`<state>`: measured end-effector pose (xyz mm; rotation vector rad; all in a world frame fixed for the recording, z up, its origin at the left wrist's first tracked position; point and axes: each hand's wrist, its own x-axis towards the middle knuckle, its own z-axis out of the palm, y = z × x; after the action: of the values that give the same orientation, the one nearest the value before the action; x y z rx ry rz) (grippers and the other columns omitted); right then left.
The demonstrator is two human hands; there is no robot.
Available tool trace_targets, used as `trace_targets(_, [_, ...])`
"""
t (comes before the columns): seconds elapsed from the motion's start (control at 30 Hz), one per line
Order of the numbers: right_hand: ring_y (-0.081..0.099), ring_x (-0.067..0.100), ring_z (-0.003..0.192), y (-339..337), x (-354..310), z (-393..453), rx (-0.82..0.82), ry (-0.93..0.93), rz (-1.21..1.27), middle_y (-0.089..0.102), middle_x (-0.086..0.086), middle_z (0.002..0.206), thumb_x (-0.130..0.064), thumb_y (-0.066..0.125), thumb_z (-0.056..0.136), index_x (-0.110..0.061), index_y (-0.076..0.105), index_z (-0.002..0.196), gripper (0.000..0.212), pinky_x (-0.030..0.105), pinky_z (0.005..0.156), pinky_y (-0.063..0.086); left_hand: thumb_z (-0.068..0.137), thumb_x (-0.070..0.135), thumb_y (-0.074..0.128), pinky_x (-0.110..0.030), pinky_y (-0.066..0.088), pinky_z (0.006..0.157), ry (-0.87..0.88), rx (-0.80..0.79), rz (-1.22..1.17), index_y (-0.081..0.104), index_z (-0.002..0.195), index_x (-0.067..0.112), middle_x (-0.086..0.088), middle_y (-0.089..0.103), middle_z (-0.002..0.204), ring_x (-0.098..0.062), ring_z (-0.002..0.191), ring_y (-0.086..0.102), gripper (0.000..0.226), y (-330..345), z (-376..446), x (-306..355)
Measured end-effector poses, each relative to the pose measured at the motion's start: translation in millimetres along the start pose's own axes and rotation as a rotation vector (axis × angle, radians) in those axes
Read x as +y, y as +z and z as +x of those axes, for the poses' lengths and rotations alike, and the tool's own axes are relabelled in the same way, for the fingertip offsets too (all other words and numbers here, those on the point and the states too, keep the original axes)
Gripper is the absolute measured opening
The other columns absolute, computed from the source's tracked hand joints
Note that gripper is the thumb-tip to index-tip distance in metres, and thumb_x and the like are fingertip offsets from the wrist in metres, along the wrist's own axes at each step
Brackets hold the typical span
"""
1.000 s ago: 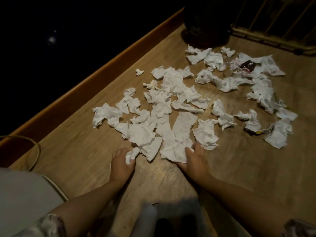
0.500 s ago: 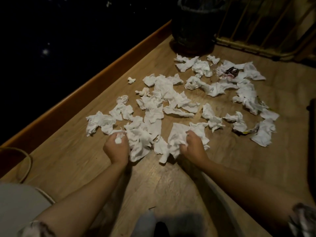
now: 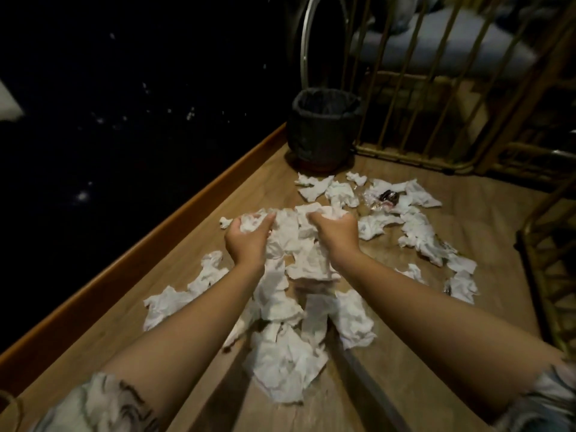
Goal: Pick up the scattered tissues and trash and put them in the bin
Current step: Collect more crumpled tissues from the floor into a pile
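Observation:
Crumpled white tissues (image 3: 282, 353) lie scattered over the wooden floor (image 3: 389, 363). My left hand (image 3: 247, 241) is closed on a wad of tissues (image 3: 254, 224). My right hand (image 3: 335, 232) grips another bunch of tissues (image 3: 325, 213), and loose sheets hang below both hands. A clear plastic wrapper with dark trash (image 3: 385, 198) lies among the far tissues. The dark bin (image 3: 322, 129), lined with a bag, stands beyond the pile at the far end of the floor.
A gold metal railing (image 3: 436, 113) runs behind and to the right of the bin. A wooden skirting board (image 3: 156, 232) borders the floor on the left, with a dark wall above. A gold frame (image 3: 548, 275) stands at the right edge.
Both hands have closed on tissues and moved up and forward toward the bin. The view has tilted up, bringing the bin and railing into sight.

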<state>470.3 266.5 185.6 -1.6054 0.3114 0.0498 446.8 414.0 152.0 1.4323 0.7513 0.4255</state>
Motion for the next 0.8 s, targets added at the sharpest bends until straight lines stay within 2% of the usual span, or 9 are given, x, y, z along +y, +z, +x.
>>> trace_targets(0.07, [0.062, 0.026, 0.099, 5.6, -21.9, 9.5, 0.017, 0.104, 0.098, 0.061, 0.009, 0.111, -0.021, 0.079, 0.074, -0.005, 0.046, 0.122, 0.06, 0.046, 0.091, 0.054, 0.073, 0.04, 0.08, -0.03, 0.053, 0.08, 0.054, -0.012, -0.003, 0.062, 0.086, 0.021, 0.003, 0.067, 0.09, -0.018, 0.088, 0.066, 0.029, 8.2, 4.6, 24.4])
trace_targets(0.1, [0.062, 0.027, 0.1, 7.2, -32.4, 13.3, 0.017, 0.137, 0.144, 0.058, 0.009, 0.117, -0.021, 0.08, 0.074, -0.006, 0.042, 0.128, 0.068, 0.047, 0.093, 0.053, 0.08, 0.026, 0.075, -0.029, 0.052, 0.074, 0.103, -0.008, 0.013, 0.06, 0.079, 0.021, 0.002, 0.065, 0.083, -0.021, 0.085, 0.066, 0.016, 11.7, 8.6, 34.5])
trace_targets(0.17, [0.068, 0.025, 0.088, 7.9, -51.6, 18.2, -0.013, 0.164, 0.198, 0.056, 0.01, 0.122, -0.018, 0.08, 0.076, -0.01, 0.038, 0.134, 0.073, 0.048, 0.087, 0.056, 0.084, 0.016, 0.069, -0.035, 0.054, 0.073, 0.163, -0.023, 0.039, 0.063, 0.087, 0.013, -0.005, 0.068, 0.089, -0.026, 0.089, 0.067, 0.007, 17.7, 20.8, 48.0])
trace_targets(0.27, [0.066, 0.017, 0.072, 7.4, -72.7, 23.8, -0.028, 0.15, 0.164, 0.057, 0.006, 0.112, -0.009, 0.074, 0.083, -0.014, 0.043, 0.134, 0.06, 0.034, 0.067, 0.06, 0.084, 0.017, 0.068, -0.042, 0.056, 0.09, 0.174, -0.076, 0.088, 0.062, 0.115, 0.01, -0.009, 0.068, 0.113, -0.025, 0.103, 0.065, 0.032, 27.4, 39.4, 66.4])
trace_targets(0.37, [0.063, 0.017, 0.078, 5.8, -88.3, 34.7, -0.047, 0.039, 0.133, 0.064, 0.01, 0.114, -0.016, 0.077, 0.081, -0.012, 0.062, 0.117, 0.039, 0.025, 0.051, 0.055, 0.086, 0.012, 0.065, -0.04, 0.057, 0.085, 0.23, -0.149, 0.138, 0.064, 0.111, 0.016, -0.004, 0.068, 0.108, -0.023, 0.099, 0.065, 0.026, 44.3, 56.7, 78.4])
trace_targets(0.5, [0.056, 0.02, 0.099, 10.5, -107.4, 69.9, 0.022, 0.024, 0.057, 0.051, 0.003, 0.118, -0.054, 0.071, 0.079, -0.007, 0.043, 0.134, 0.077, 0.037, 0.078, 0.049, 0.092, 0.01, 0.058, -0.027, 0.051, 0.068, 0.247, -0.157, 0.09, 0.065, 0.096, 0.025, 0.002, 0.067, 0.098, -0.016, 0.088, 0.063, 0.017, 76.3, 78.3, 94.4])
trace_targets(0.57, [0.054, 0.02, 0.097, 20.1, -114.0, 96.8, 0.009, 0.058, 0.13, 0.053, 0.003, 0.124, -0.066, 0.056, 0.083, -0.013, 0.043, 0.135, 0.075, 0.036, 0.073, 0.048, 0.095, 0.012, 0.055, -0.027, 0.048, 0.065, 0.224, -0.161, 0.091, 0.063, 0.097, 0.027, 0.002, 0.064, 0.1, -0.013, 0.082, 0.059, 0.017, 94.2, 92.0, 98.6])
trace_targets(0.67, [0.062, 0.028, 0.095, 32.4, -114.3, 149.5, 0.034, 0.124, 0.253, 0.064, 0.012, 0.118, -0.045, 0.039, 0.092, -0.017, 0.056, 0.115, 0.041, 0.039, 0.076, 0.05, 0.095, 0.017, 0.055, -0.03, 0.049, 0.074, 0.171, -0.17, 0.062, 0.056, 0.105, 0.025, 0.001, 0.059, 0.102, -0.016, 0.088, 0.058, 0.013, 114.0, 114.4, 97.3])
trace_targets(0.8, [0.061, 0.029, 0.09, 37.9, -110.9, 211.7, -0.027, 0.162, 0.321, 0.063, 0.017, 0.11, -0.018, 0.037, 0.094, -0.009, 0.063, 0.106, 0.03, 0.036, 0.075, 0.051, 0.08, -0.001, 0.049, -0.035, 0.049, 0.072, -0.02, -0.24, -0.14, 0.051, 0.12, 0.012, -0.006, 0.054, 0.093, -0.021, 0.083, 0.054, 0.042, 139.2, 150.0, 90.7])
